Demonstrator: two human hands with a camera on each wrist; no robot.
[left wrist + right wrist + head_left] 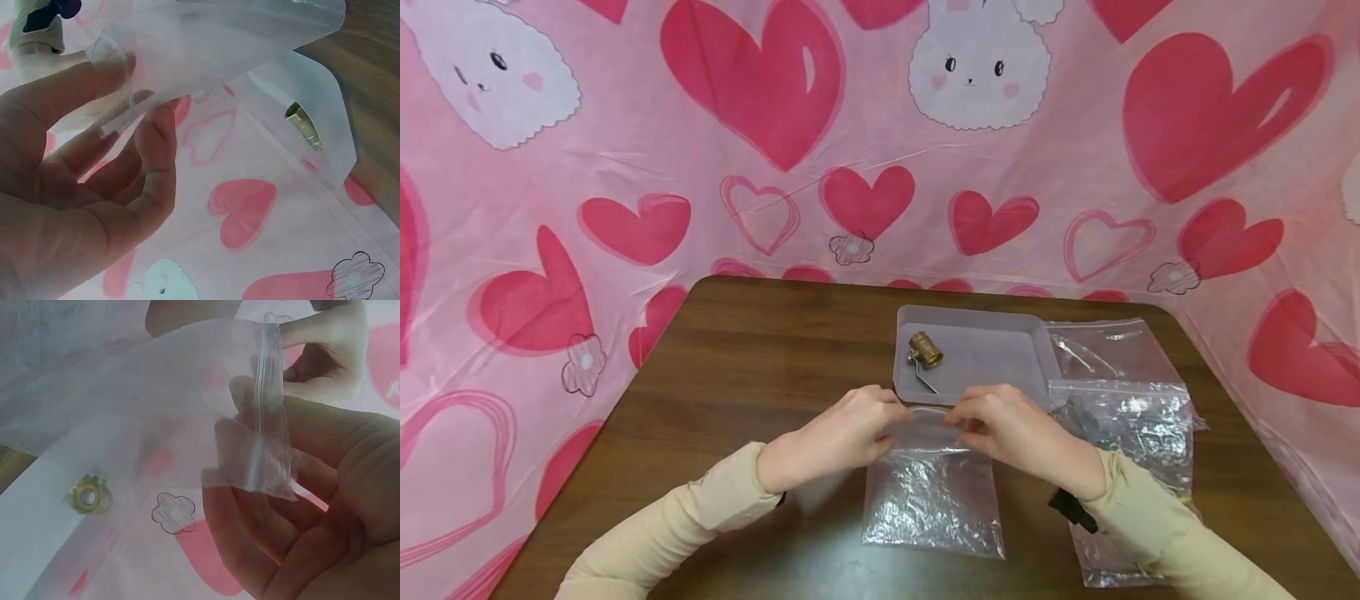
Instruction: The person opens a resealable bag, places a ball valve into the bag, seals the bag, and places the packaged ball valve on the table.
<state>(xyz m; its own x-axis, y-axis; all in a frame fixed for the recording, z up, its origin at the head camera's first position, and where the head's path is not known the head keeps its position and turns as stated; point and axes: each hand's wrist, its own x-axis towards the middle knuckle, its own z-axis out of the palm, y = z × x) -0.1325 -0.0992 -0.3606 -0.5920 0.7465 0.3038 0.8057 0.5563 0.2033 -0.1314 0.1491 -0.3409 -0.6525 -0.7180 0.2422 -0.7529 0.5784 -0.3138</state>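
A clear zip-lock bag [932, 504] hangs between both hands near the table's middle, its zip strip along the upper edge. My left hand [850, 425] pinches the strip's left end. At the right end, my right hand [1011, 429] holds the same edge between thumb and fingers. In the right wrist view the ridged zip of the bag [187, 381] runs across the fingers. Just beyond the hands, a brass ball valve [927, 350] with a bent metal lever lies in the left part of a pale plastic tray [992, 358]. Nothing is visible inside the bag.
More clear zip-lock bags [1150, 433] lie to the right of the tray, partly under the right forearm. The brown wooden table [737, 358] meets a pink heart-patterned cloth [865, 92] at the back and sides.
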